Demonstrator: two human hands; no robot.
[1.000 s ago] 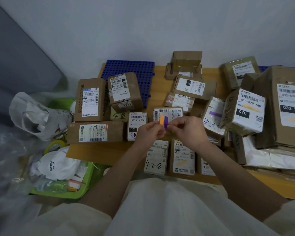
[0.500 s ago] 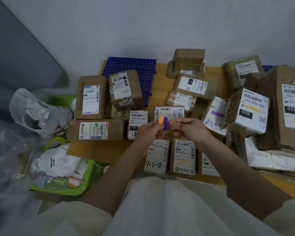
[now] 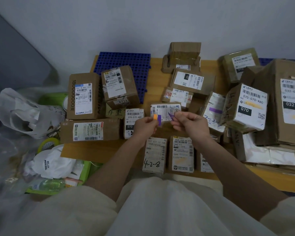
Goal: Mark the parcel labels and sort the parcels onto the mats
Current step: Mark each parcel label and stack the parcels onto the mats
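Several brown cardboard parcels with white labels lie on a wooden board [image 3: 100, 149]. My left hand [image 3: 144, 126] pinches a small pad of orange and purple sticky tabs [image 3: 157, 118] above the middle parcels. A single purple tab [image 3: 171, 116] is pinched in my right hand [image 3: 190, 124], a little apart from the pad. Both hands hover over a small parcel with a white label [image 3: 165, 110]. A blue perforated mat [image 3: 133, 65] lies at the back left, with one parcel [image 3: 119, 87] partly on it.
A stack of larger boxes marked 070 [image 3: 247, 106] and 032 [image 3: 289, 101] fills the right side. On the left are a white plastic bag [image 3: 22, 113], a green tray [image 3: 85, 171] with clutter and a tape roll [image 3: 48, 143]. A wall stands behind.
My right hand has pulled a purple tab off the pad and moved slightly right, so the hands are now apart. The pad stays in my left hand.
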